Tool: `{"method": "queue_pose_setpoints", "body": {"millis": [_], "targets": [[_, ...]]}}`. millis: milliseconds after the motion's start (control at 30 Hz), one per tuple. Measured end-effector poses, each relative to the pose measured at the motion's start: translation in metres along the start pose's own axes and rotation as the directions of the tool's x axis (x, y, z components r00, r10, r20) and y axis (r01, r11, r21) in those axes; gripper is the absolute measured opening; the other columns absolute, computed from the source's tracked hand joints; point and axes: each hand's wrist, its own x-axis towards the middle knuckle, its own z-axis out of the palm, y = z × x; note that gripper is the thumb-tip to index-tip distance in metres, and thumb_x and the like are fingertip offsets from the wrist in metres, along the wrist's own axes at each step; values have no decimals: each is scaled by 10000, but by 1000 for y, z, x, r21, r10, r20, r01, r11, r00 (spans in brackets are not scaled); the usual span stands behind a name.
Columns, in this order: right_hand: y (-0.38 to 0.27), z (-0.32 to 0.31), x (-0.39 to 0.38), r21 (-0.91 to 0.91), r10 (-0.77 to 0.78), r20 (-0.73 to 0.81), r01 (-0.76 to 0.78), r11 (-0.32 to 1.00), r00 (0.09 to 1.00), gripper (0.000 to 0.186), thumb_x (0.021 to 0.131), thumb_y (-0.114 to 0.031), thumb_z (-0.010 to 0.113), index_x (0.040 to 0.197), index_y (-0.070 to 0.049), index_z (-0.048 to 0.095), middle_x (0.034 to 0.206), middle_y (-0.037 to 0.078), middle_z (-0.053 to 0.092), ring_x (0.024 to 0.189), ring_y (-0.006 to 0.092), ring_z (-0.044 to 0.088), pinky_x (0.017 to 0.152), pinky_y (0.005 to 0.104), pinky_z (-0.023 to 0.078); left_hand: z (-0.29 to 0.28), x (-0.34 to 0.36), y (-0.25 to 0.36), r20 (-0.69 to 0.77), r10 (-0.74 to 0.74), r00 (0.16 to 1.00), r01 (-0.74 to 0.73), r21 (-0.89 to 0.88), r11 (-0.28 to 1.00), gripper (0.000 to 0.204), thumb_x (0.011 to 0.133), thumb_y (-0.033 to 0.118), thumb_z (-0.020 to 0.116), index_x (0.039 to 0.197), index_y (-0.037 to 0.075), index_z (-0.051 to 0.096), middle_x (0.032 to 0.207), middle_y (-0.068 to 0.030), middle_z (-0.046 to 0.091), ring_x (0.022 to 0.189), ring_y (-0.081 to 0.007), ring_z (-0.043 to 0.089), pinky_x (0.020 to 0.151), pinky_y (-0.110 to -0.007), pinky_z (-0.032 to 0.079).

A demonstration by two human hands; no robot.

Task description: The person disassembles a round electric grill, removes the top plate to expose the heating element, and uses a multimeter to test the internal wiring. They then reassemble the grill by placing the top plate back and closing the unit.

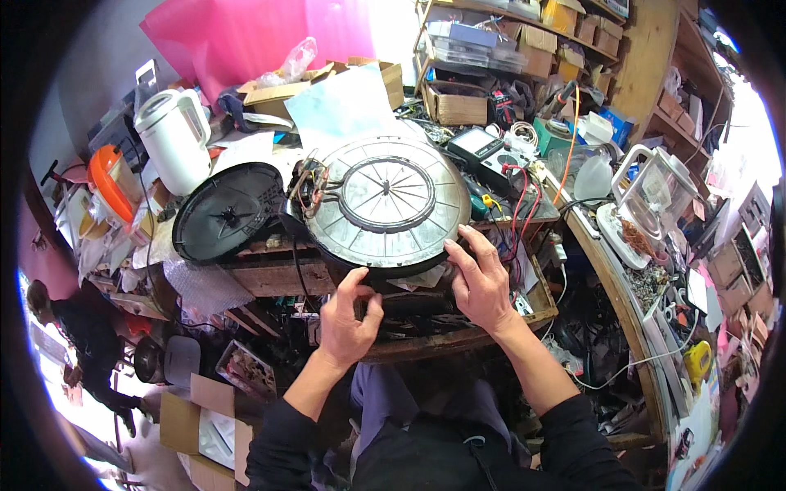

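A round metal heating plate [348, 176], underside up, lies at the bench's front edge with a ring-shaped element on it; it looks like part of an electric baking pan. Wires and a small connector cluster [309, 184] sit at its left rim. My left hand [350, 321] is at the near rim, thumb and index finger apart, the other fingers bent. My right hand [483, 282] is at the right near rim, fingers spread, fingertips at the edge. Neither hand grips anything; whether they touch the rim is hard to tell. Left of the plate lies a black round cover [205, 233].
A white kettle [173, 143] stands behind the cover. A multimeter-like device [479, 146] with red leads is at the back right. A glass blender jug [659, 196] stands on the right bench. An open cardboard box [182, 421] is on the floor; a person [86, 335] is at far left.
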Motion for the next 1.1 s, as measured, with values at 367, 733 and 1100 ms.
{"method": "queue_pose_setpoints", "body": {"millis": [367,733,1100], "targets": [[3,-30,-3,-19,30,50,-29,999,998,531,843,70,676,1346,-99,683,1396,206,610,1097,342,704,927,414,605,20,-19,-2,98,-119,988,119,8,993,457,894,-16,704,1328,1,560,955,-155,733,828,-304,733,775,-379,587],[63,-89,-20,-314,548,254,-468,826,797,167,968,-150,705,967,6,763,818,148,745,684,262,732,638,333,544,20,-17,-3,164,-107,981,88,115,989,411,865,6,724,1261,25,617,956,-136,733,931,-366,708,811,-452,572],[88,-143,-30,-114,626,403,-642,758,668,171,943,-48,678,1080,26,750,860,74,764,734,114,703,683,278,561,22,-17,0,198,-141,970,116,130,985,371,880,9,718,1242,6,640,976,-154,721,936,-354,692,864,-431,552]]}}
